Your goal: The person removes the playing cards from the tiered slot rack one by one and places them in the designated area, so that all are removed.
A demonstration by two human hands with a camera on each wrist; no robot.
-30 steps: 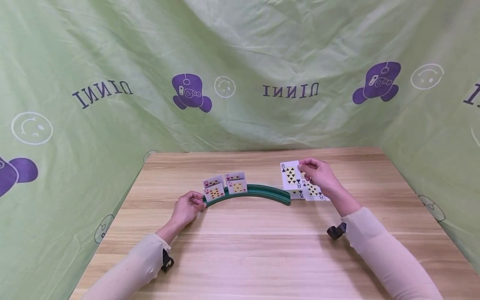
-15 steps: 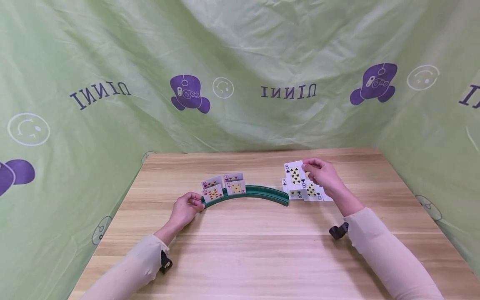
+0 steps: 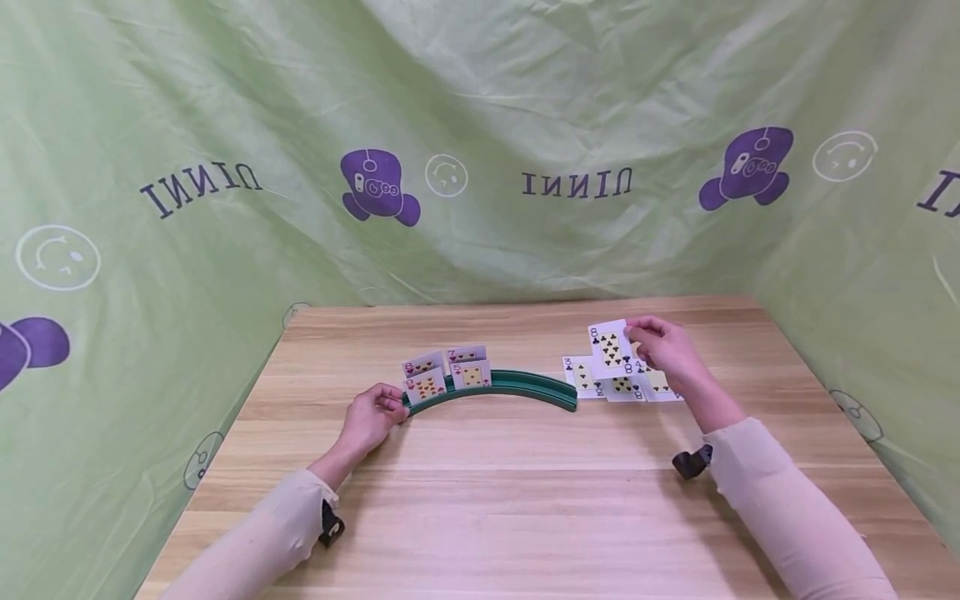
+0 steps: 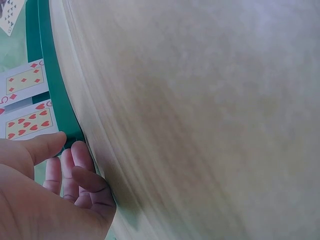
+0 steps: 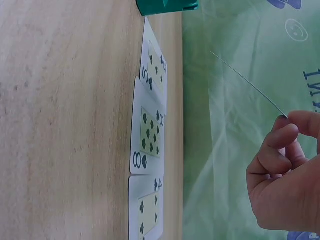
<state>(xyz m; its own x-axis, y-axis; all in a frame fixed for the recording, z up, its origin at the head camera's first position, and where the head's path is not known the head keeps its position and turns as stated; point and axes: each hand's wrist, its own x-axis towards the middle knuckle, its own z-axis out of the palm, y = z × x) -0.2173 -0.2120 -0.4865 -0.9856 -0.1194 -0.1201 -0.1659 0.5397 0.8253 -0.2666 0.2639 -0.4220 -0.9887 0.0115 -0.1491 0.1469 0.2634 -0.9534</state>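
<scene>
In the head view, my left hand [image 3: 372, 419] pinches the near left end of a curved green card holder [image 3: 529, 384]. Thumb and fingertips meet at its end in the left wrist view. Standing in the holder's left part are a nine of hearts [image 3: 426, 387] and a five of diamonds [image 3: 471, 375] in front, with two red cards behind. My right hand [image 3: 667, 351] holds an eight of clubs [image 3: 611, 349] by its upper right edge, raised above the table. That card shows edge-on in the right wrist view [image 5: 250, 84].
Right of the holder, a three of clubs [image 5: 153, 67], an eight of spades [image 5: 148, 131] and a four of clubs [image 5: 146, 212] lie face up in a row on the wooden table [image 3: 480, 517]. A green printed curtain [image 3: 480, 250] rises behind the table and along both sides.
My right hand has moved right with the eight of clubs, which now hangs over the eight of spades and uncovers more of the three of clubs. My left hand stays at the holder.
</scene>
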